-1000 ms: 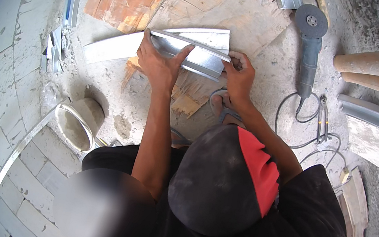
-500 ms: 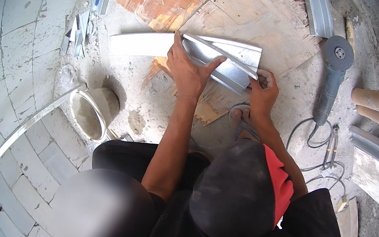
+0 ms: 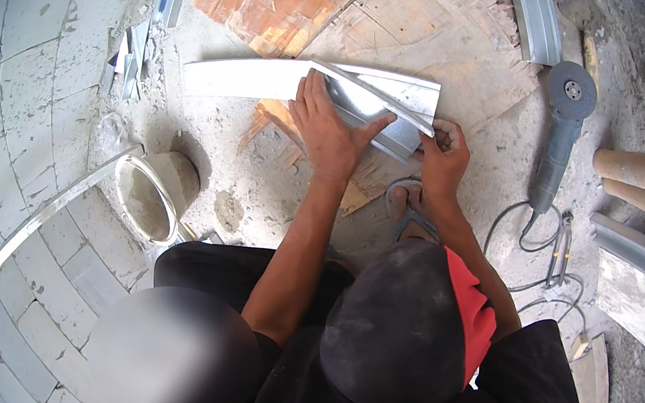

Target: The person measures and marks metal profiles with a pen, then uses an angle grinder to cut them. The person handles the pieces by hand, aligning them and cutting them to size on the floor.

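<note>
At upper centre, our left hand [image 3: 333, 142] and right hand [image 3: 445, 163] grip a metal channel [image 3: 355, 99], seemingly cut but not joined to the strip [image 3: 228, 77] beneath.

The head view looks steeply down through a wide fisheye lens from above the black-and-red cap [image 3: 403, 332], which looms close on the near side of the grip. The left hand [image 3: 328, 137], the right hand [image 3: 444, 157] and the metal channel [image 3: 360, 99] sit farther off, above centre; coverage spreads to blockwork [image 3: 17, 103] left of the grip and past the angle grinder [image 3: 552, 166] right of it.
</note>
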Demonstrator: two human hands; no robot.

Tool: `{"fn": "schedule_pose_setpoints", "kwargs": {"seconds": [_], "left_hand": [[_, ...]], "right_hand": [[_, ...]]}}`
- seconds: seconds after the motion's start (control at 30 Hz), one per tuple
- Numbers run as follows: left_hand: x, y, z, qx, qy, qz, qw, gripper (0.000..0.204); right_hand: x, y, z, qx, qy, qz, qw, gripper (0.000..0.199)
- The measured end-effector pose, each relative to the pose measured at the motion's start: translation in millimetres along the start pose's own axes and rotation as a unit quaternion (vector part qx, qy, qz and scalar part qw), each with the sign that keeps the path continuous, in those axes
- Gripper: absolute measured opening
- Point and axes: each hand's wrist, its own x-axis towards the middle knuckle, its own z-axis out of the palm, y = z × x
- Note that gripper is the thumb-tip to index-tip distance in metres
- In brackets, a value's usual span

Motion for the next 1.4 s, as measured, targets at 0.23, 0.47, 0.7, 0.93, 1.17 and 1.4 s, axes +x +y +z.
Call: {"fn": "schedule_pose_setpoints", "kwargs": {"seconds": [0.23,0.47,0.7,0.93,1.17,1.4], "left_hand": [[0,3,1,0.020,-0.012,0.004,1.000,0.131],[2,3,2,0.046,0.002,0.023,0.999,0.125],[0,1,5,0.060,0.001,0.027,0.998,0.125],[3,5,2,0.055,-0.020,0.014,0.998,0.125],[4,4,8,0.082,0.017,0.059,0.995,0.123],[-3,-20,18,0.070,0.062,0.071,0.993,0.124]], "right_hand": [[-2,-10,1,0.048,-0.003,0.044,0.998,0.018],[-1,-1,2,0.051,-0.010,0.034,0.998,0.020],[-4,2,-1,0.019,-0.010,0.020,1.000,0.022],[-3,4,0,0.014,-0.018,0.019,1.000,0.018],[1,0,-5,-0.033,-0.013,-0.031,0.999,0.019],[12,26,-4,-0.077,-0.036,-0.090,0.992,0.019]]}}
